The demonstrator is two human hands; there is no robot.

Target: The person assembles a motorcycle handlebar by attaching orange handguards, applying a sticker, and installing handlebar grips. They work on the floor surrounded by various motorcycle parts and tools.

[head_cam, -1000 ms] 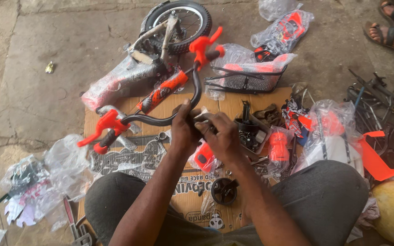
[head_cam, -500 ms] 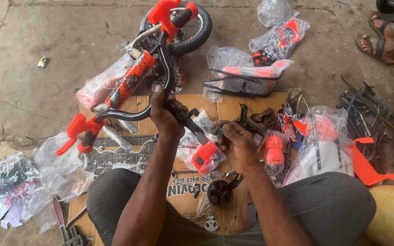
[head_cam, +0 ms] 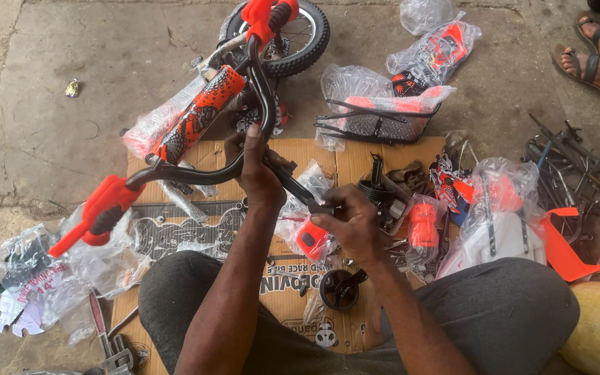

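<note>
My left hand grips the middle of a black bicycle handlebar with orange grips and an orange padded crossbar. One orange grip with its brake lever points to the lower left, the other to the top. My right hand holds the lower end of the black stem that runs down from the handlebar. Both hands are above a flattened cardboard box on the floor.
A small black wheel lies at the top, a black wire basket in plastic beside it. Bagged orange and white parts and loose metal tools lie at the right. Another person's sandalled feet are at the top right.
The handlebar has swung from lying across the cardboard to standing steeper, its upper grip now at the top. My right hand has slid down along the stem, away from my left.
</note>
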